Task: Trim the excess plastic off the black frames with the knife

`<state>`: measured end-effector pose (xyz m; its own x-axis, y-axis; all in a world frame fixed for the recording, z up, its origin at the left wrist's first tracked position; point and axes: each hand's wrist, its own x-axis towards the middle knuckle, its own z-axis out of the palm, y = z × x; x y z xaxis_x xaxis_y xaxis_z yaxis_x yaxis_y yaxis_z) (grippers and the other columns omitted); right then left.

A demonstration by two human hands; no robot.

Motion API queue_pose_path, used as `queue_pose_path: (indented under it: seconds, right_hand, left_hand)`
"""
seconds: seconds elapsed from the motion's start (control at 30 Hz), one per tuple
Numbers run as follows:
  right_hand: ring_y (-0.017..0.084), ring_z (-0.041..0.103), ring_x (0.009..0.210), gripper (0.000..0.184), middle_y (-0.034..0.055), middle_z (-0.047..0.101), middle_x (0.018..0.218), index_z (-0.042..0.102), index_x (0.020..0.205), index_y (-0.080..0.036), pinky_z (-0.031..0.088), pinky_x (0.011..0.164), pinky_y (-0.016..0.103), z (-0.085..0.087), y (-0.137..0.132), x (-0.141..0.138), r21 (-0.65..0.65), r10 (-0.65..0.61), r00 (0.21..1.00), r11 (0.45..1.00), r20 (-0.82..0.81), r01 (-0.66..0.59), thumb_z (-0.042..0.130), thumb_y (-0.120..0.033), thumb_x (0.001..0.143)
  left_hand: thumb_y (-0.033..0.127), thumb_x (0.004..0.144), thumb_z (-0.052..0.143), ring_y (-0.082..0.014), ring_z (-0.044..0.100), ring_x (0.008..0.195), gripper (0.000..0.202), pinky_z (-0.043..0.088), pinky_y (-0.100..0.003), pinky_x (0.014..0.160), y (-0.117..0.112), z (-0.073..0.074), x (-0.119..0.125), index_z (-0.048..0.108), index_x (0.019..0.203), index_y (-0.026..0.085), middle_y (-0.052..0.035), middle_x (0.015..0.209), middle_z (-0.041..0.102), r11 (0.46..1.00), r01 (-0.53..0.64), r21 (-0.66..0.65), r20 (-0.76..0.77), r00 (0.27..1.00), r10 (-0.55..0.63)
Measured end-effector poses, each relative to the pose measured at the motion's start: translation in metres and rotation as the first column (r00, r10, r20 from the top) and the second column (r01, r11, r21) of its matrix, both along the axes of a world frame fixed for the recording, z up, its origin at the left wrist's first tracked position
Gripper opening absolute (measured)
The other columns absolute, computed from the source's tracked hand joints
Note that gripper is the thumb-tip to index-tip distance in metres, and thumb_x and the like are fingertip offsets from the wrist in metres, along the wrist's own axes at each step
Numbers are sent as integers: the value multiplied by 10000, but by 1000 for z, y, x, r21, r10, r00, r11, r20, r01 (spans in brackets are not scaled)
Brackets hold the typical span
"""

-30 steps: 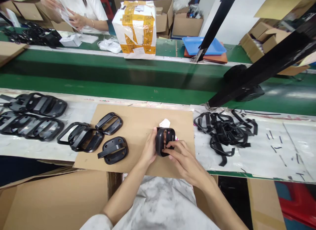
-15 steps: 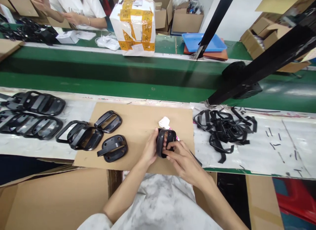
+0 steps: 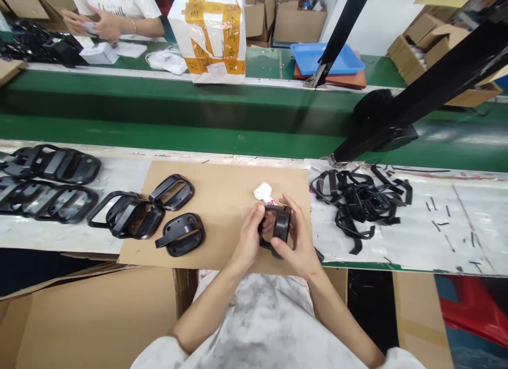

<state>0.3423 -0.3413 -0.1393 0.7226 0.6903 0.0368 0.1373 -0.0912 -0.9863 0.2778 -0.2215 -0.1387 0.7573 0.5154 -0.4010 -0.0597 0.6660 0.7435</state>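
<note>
Both of my hands grip one black oval plastic handle part (image 3: 281, 225) above the brown cardboard sheet (image 3: 222, 200). My left hand (image 3: 249, 239) curls round its left side. On the right side my right hand (image 3: 297, 237) wraps it, thumb in front. Just beyond the part lies a small white item with a pink mark (image 3: 264, 192). Three similar black parts rest on the left of the cardboard (image 3: 179, 234), (image 3: 172, 192), (image 3: 127, 214).
More black parts lie in rows at far left (image 3: 47, 181). A tangle of black plastic strips (image 3: 359, 197) sits to the right on white sheeting. Beyond runs a green conveyor (image 3: 198, 120) with a taped box (image 3: 210, 33) and a blue tray (image 3: 325, 60). Another person's hands (image 3: 95, 22) work at the far side.
I have lifted and turned the black part toward me, so it now stands more on edge. My right hand shifted from its front to wrap round its right side.
</note>
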Motion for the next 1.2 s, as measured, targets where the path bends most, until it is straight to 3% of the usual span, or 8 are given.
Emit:
queue_pose_path:
  seconds: [0.07,0.17,0.33,0.47,0.67,0.93,1.13,1.2]
  right_hand:
    - [341,580,1348,798,142,492,1532,414,1521,-283,468,1158,539,3,3,3,92,7,998,996,-70,-1,716,-648,878]
    - [332,610,1294,709,116,568,1454,497,1445,-279,503,1119,506,8,2,10,188,48,995,982,-90,-30,707,-647,877]
    - [356,631,1243,756,125,605,1407,534,1439,-263,513,1084,529,11,-3,16,218,79,994,974,-74,-61,720,-679,836]
    - [383,649,1209,813,145,603,1403,538,1460,-262,545,1018,562,7,-7,17,222,103,985,972,-140,-71,738,-693,800]
    - [369,711,1046,881,157,660,1320,506,1517,-250,616,816,515,-1,-13,17,271,186,940,957,-288,-107,741,-677,784]
    - [400,661,1197,848,141,554,1516,574,1472,-251,596,908,528,-5,-13,18,266,112,970,963,-214,-52,739,-692,767]
    - [393,645,1230,807,132,584,1484,586,1447,-248,560,989,542,-4,-1,20,329,58,966,944,-253,29,730,-670,774]
    - [400,608,1286,885,143,557,1511,506,1514,-243,535,1030,558,-3,7,21,288,-12,970,954,-242,84,635,-746,798]
  left_hand:
    - [531,865,763,-107,442,635,397,394,-225,610,3,4,0,630,830,159,21,701,499,990,65,-126,68,996,-57]
    - [475,882,752,-101,428,598,353,399,-220,594,12,13,-3,597,837,161,26,673,467,944,211,-253,150,973,-177]
    - [423,895,726,-117,493,610,316,447,-242,624,24,23,-7,576,818,155,0,708,505,838,372,-399,232,925,-301]
    - [409,919,723,-112,505,588,307,443,-237,619,28,23,-9,598,819,147,6,682,507,827,405,-391,242,912,-332]
    - [398,866,786,-138,568,618,316,499,-270,676,25,18,-9,634,808,127,-18,694,564,723,484,-494,313,874,-372]
    - [390,877,765,-122,484,571,374,440,-254,615,10,16,-7,564,665,157,-1,603,482,834,305,-460,191,951,-242]
    - [573,863,760,-147,553,708,464,452,-252,699,11,19,-8,646,718,147,-28,665,569,949,238,-208,133,968,-213]
    - [574,845,784,-122,539,703,452,430,-231,661,11,16,-9,702,807,131,-47,765,635,958,239,-160,115,968,-223]
